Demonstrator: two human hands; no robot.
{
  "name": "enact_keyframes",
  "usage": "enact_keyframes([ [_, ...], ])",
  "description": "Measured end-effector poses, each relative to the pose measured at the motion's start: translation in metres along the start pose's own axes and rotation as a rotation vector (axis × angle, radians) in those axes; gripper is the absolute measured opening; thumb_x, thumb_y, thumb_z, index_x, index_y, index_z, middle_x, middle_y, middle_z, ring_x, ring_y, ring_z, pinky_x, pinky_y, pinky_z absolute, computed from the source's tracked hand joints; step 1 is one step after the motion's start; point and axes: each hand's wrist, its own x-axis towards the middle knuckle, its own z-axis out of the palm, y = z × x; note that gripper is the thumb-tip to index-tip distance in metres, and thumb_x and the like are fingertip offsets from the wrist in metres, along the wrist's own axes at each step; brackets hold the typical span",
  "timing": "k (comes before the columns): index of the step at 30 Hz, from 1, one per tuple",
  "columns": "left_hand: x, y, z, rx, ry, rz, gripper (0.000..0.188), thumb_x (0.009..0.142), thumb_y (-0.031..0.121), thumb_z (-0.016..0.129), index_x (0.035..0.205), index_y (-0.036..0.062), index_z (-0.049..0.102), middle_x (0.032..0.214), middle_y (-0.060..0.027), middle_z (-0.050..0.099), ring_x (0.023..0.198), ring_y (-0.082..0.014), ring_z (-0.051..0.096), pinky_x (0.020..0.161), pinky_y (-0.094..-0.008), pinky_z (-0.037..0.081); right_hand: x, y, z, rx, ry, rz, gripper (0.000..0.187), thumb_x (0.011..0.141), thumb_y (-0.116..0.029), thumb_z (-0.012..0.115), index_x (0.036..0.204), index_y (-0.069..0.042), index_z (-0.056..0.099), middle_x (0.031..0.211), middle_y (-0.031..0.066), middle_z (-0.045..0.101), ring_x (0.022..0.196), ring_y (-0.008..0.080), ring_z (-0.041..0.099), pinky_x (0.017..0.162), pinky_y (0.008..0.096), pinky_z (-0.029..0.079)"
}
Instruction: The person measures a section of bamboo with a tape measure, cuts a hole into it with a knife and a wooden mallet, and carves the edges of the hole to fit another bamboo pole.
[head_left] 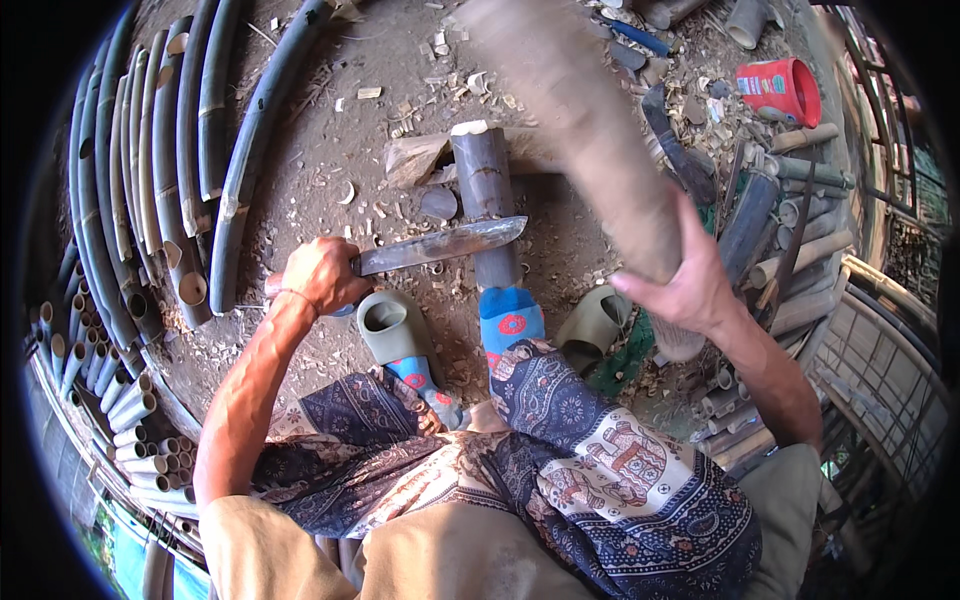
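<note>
My left hand (325, 277) is closed around the handle of a machete (435, 248). Its blade lies across a dark bamboo piece (482, 172), which points away from me with its far end propped on a wooden block (415, 160). A blue-socked foot (512, 320) touches the near end of the bamboo. In my right hand (695, 275) is a thick, pale wooden club (590, 130), gripped near its lower end and raised at a slant. The club's far part is smeared by motion and it hides some of the ground.
Long bamboo poles (190, 130) lie at the left, above stacked cut tubes (130, 410). Green clogs (392, 325) stand by my feet. At the right are a red bucket (780, 92), a second large blade (675, 140) and more bamboo (800, 255). Wood chips litter the dirt floor.
</note>
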Motion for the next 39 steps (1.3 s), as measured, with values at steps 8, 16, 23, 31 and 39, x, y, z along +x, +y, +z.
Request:
enact_keyframes([
  [8, 0.018, 0.001, -0.019, 0.097, -0.073, -0.063, 0.033, 0.069, 0.036, 0.069, 0.085, 0.0072, 0.073, 0.080, -0.0206, 0.068, 0.078, -0.0371, 0.068, 0.076, -0.0455, 0.054, 0.065, 0.035, 0.003, -1.027, -0.422, -0.684, 0.042, 0.086, -0.020, 0.060, 0.125, -0.010, 0.048, 0.081, 0.0093, 0.059, 0.071, 0.0230, 0.063, 0.057, 0.0325, 0.054],
  [16, 0.007, -0.002, -0.026, 0.077, -0.051, -0.070, 0.031, 0.068, 0.029, 0.070, 0.087, 0.0042, 0.073, 0.080, -0.0234, 0.067, 0.079, -0.0383, 0.067, 0.078, -0.0452, 0.053, 0.043, 0.009, 0.029, -0.460, -0.226, -1.282, 0.035, 0.072, -0.017, 0.062, 0.106, -0.007, 0.056, 0.075, 0.0033, 0.056, 0.065, 0.0197, 0.060, 0.054, 0.0328, 0.050],
  [23, 0.009, -0.004, -0.021, 0.072, -0.053, -0.068, 0.030, 0.067, 0.028, 0.068, 0.086, 0.0063, 0.073, 0.080, -0.0216, 0.067, 0.080, -0.0380, 0.067, 0.078, -0.0452, 0.053, -0.002, -0.031, 0.019, -0.577, -0.402, -0.833, 0.045, 0.066, -0.022, 0.071, 0.106, -0.006, 0.056, 0.077, 0.0078, 0.056, 0.068, 0.0208, 0.063, 0.060, 0.0334, 0.055],
  [31, 0.023, -0.008, -0.015, 0.097, -0.059, -0.058, 0.029, 0.067, 0.027, 0.066, 0.087, 0.0071, 0.073, 0.081, -0.0208, 0.068, 0.081, -0.0377, 0.067, 0.079, -0.0445, 0.053, 0.017, -0.004, 0.006, -0.846, -0.517, -0.346, 0.068, 0.059, -0.026, 0.077, 0.118, -0.004, 0.050, 0.088, 0.0142, 0.059, 0.070, 0.0287, 0.063, 0.060, 0.0391, 0.054],
  [39, 0.029, -0.005, -0.025, 0.131, -0.056, -0.048, 0.031, 0.067, 0.027, 0.066, 0.089, 0.0070, 0.074, 0.082, -0.0215, 0.068, 0.081, -0.0364, 0.068, 0.080, -0.0442, 0.054, 0.031, 0.015, 0.005, -0.777, -0.439, -0.515, 0.052, 0.063, -0.020, 0.074, 0.108, -0.005, 0.053, 0.085, 0.0124, 0.061, 0.074, 0.0258, 0.064, 0.062, 0.0387, 0.055],
])
